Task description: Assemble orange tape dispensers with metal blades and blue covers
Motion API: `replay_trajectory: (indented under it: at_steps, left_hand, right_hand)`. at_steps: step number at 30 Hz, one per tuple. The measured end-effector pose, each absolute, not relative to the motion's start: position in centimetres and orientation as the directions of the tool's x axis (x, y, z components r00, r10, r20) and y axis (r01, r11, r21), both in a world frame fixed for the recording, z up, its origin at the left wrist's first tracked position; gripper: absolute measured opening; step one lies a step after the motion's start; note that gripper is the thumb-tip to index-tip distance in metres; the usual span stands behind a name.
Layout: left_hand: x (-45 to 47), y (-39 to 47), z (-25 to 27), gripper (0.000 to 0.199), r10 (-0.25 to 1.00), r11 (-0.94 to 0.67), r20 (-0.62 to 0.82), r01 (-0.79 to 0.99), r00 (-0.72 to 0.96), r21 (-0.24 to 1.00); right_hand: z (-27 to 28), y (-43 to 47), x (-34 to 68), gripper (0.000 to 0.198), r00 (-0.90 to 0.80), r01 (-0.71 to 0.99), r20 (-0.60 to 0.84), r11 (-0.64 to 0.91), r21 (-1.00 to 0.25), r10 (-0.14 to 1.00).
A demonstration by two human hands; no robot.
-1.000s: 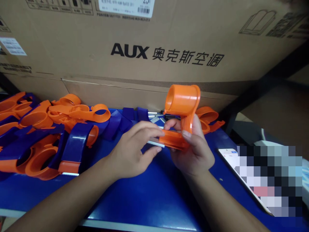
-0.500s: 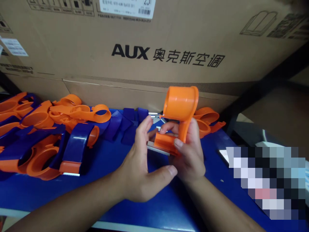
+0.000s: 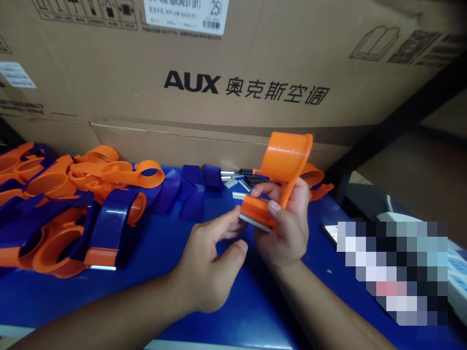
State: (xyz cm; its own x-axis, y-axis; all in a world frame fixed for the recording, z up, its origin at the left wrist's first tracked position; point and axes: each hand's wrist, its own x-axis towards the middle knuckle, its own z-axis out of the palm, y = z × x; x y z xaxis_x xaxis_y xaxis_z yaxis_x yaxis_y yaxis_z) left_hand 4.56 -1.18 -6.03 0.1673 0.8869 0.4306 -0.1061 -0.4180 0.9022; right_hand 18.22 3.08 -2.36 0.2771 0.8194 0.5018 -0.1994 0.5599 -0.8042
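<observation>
An orange plastic tape dispenser (image 3: 286, 154) is held upright in my right hand (image 3: 292, 231), which wraps round its narrow stem. Its round hub points up, and a serrated metal blade (image 3: 255, 223) sits along the edge of its lower lip. My left hand (image 3: 209, 265) is open beside it, thumb apart from the fingers. The fingertips reach the left end of the blade; whether they touch it I cannot tell. Behind the hands, several loose metal blade strips (image 3: 239, 195) lie on the blue tabletop (image 3: 146, 296).
Orange and blue dispensers (image 3: 60, 250) are heaped at the left. Dark blue plastic pieces (image 3: 191, 201) lie at the back middle, and more orange parts (image 3: 316, 177) behind my right hand. A large cardboard box (image 3: 109, 78) stands along the back. A blurred-out object (image 3: 394, 272) is at the right.
The dispenser has moved slightly right and tilted in my right hand. The blade now sits flush along its lip, where it stuck out leftward before. My left hand has drawn left and down.
</observation>
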Motion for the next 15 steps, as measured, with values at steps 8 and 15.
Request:
replay_trajectory:
  at_steps: [8, 15]
  left_hand:
    - [4.3, -1.4, -4.9, 0.056, 0.941, -0.277, 0.291, -0.100, 0.171, 0.955]
    - [4.8, -1.7, -4.7, 0.053, 0.956, -0.124, 0.215, -0.393, 0.197, 0.911]
  right_hand:
    - [-3.3, 3.7, 18.2, 0.045, 0.268, -0.190, 0.501, 0.555, -0.810, 0.823]
    - [-3.1, 3.1, 18.1, 0.043, 0.260, -0.185, 0.514, 0.565, -0.804, 0.817]
